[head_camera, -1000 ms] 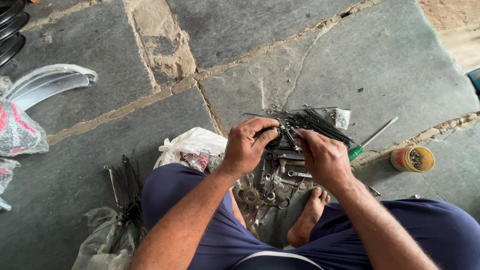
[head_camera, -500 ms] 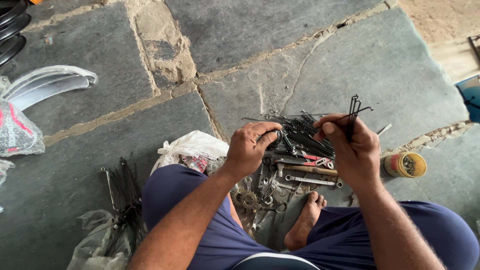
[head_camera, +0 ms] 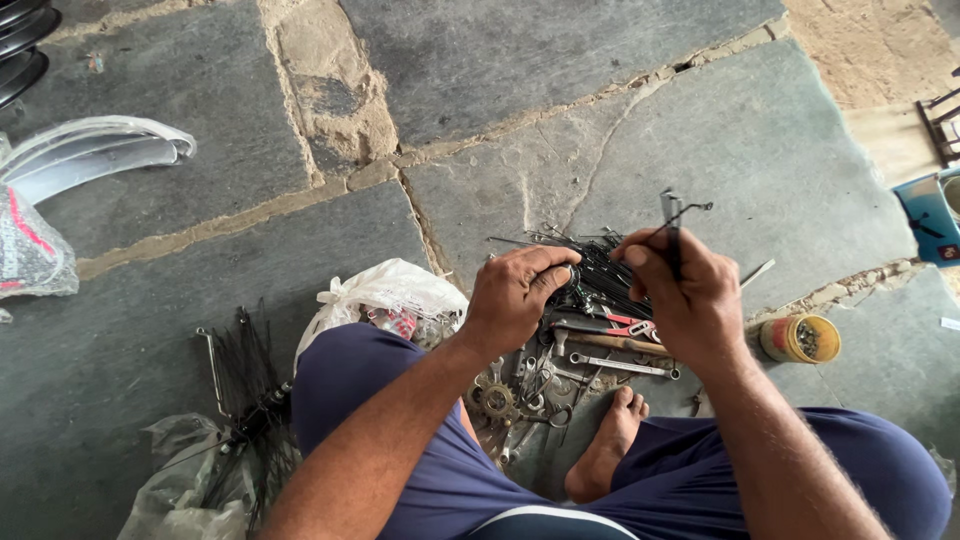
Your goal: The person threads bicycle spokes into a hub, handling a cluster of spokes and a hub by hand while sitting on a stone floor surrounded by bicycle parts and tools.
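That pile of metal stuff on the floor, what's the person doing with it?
A person sits on the stone floor, sorting a pile of thin black spokes and tools. The right hand holds up a few spokes. The left hand rests on the pile. A wrench and a sprocket lie by the bare foot.

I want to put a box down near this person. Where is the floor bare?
Bare: the grey slab beyond the spoke pile, and the slab between the white bag and the mudguard. Crowded: the tools under both hands, by the yellow tin.
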